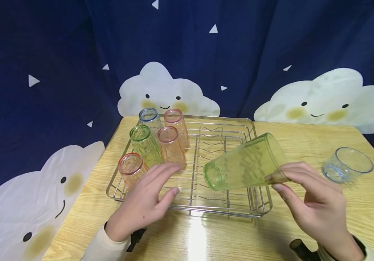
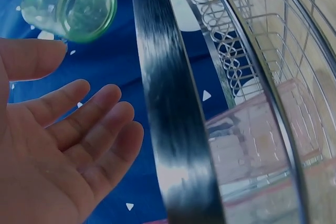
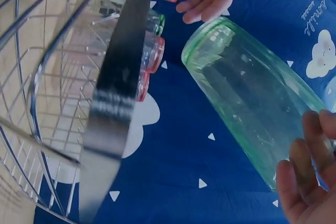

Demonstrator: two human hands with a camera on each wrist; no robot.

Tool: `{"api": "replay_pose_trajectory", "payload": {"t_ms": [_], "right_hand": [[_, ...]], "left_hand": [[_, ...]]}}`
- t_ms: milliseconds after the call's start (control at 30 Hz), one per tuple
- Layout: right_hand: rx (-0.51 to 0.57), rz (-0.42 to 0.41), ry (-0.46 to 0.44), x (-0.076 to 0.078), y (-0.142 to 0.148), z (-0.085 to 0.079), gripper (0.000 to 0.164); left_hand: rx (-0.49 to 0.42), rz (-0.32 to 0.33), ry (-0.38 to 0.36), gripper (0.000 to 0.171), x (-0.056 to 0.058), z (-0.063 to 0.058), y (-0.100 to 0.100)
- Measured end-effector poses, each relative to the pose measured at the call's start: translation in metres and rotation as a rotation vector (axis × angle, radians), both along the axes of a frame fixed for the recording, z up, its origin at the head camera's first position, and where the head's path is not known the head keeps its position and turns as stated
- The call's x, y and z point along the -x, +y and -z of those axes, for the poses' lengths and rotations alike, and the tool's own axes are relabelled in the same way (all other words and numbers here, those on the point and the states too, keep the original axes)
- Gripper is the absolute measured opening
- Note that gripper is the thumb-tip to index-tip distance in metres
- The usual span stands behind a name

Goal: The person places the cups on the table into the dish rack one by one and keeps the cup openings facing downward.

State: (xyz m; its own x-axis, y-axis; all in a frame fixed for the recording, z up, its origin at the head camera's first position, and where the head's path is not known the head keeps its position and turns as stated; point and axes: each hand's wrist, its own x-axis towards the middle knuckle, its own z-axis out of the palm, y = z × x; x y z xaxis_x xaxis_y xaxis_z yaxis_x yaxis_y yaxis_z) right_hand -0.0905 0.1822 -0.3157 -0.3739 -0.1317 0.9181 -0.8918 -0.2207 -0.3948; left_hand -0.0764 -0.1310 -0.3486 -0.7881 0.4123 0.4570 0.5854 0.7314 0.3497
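My right hand pinches a tall green glass by its rim. The glass is tilted over the wire rack, its base pointing left and its mouth toward the right hand. Fingers and thumb lie on either side of the rim in the head view. My left hand is over the rack's front left with fingers spread and nothing in its grasp. In the left wrist view its palm faces the green glass's base, apart from it. Close by stands an upside-down orange glass, partly behind that hand.
On the rack's left side several glasses stand upside down: a blue one, a green one and pink ones. A blue glass sits mouth up on the wooden table at right. A dark curtain hangs behind.
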Motion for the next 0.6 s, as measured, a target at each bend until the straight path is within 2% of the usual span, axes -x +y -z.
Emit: {"api": "replay_pose_trajectory", "payload": {"t_ms": [233, 467, 600], "right_hand": [[0.007, -0.037, -0.041, -0.001, -0.002, 0.008, 0.02], [-0.016, -0.085, -0.026, -0.002, -0.008, 0.01, 0.016], [-0.008, -0.107, -0.025, -0.002, -0.01, 0.012, 0.016]], "left_hand": [[0.034, 0.011, 0.025, 0.049, -0.001, -0.001, 0.009], [0.033, 0.012, 0.003, 0.07, -0.005, -0.007, 0.019], [0.035, 0.023, 0.012, 0.073, -0.006, -0.008, 0.024]]}}
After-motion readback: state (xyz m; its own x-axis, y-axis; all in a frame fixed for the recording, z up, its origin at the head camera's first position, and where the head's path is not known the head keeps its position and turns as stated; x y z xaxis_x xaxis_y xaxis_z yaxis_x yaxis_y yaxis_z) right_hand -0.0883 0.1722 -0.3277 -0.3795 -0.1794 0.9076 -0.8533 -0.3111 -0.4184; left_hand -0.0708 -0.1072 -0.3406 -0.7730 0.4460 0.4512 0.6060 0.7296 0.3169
